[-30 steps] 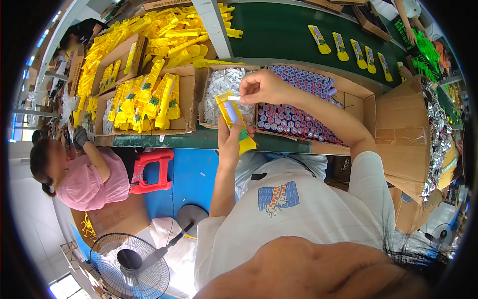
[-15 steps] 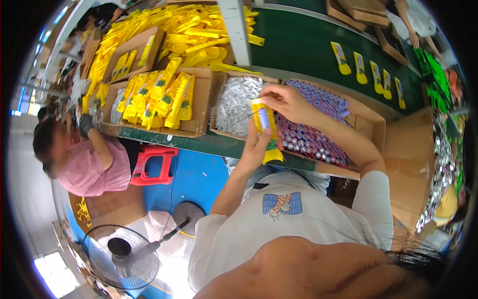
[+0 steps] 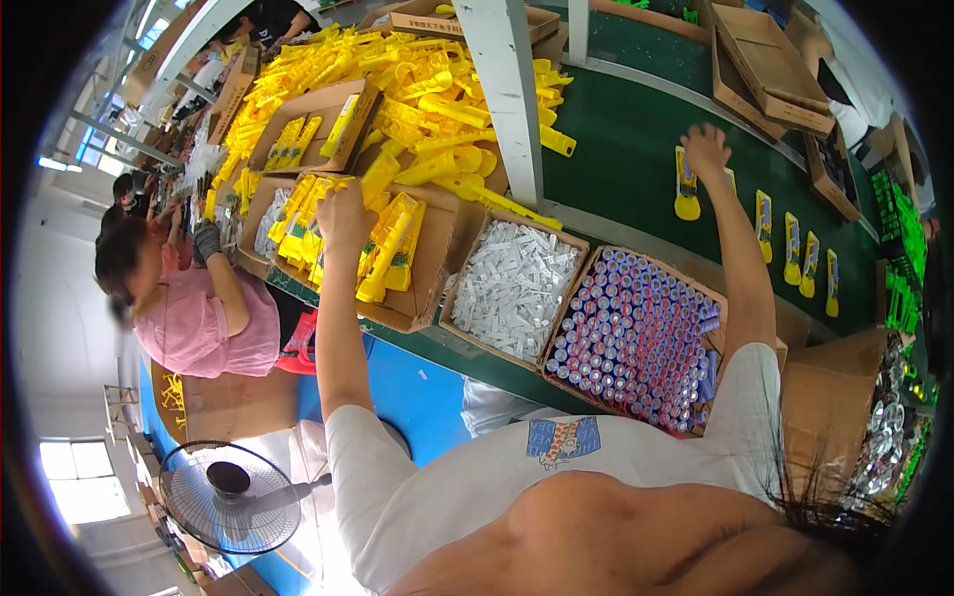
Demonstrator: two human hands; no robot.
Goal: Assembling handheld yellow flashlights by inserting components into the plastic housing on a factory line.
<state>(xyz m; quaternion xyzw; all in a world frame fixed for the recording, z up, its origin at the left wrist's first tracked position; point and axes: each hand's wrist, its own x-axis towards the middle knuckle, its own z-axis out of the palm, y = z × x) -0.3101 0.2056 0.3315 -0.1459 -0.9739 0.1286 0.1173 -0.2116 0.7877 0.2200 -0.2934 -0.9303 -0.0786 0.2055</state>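
My left hand (image 3: 343,213) reaches into the cardboard box (image 3: 434,238) of yellow plastic housings (image 3: 391,243). Its fingers are curled down at the housings; what they grip, if anything, is hidden. Far to the right, my right hand (image 3: 707,152) hovers over the green work surface (image 3: 626,149), fingers apart. Just beside it lies a yellow housing (image 3: 686,197) with a narrow upper part and a rounded lower end. Several similar housings (image 3: 763,226) lie spaced out in a row to its right.
Before me stand a box of small clear plastic pieces (image 3: 517,283) and one of purple cylindrical cells with red wires (image 3: 631,328). A metal post (image 3: 507,99) rises beyond, beside a heap of yellow parts (image 3: 397,84). A person in pink (image 3: 214,323) works at left, near a fan (image 3: 229,482).
My hands have parted; both held a yellow housing with a purple cell in front of me. The left moved to the box, the right to the green surface, where another housing now lies.
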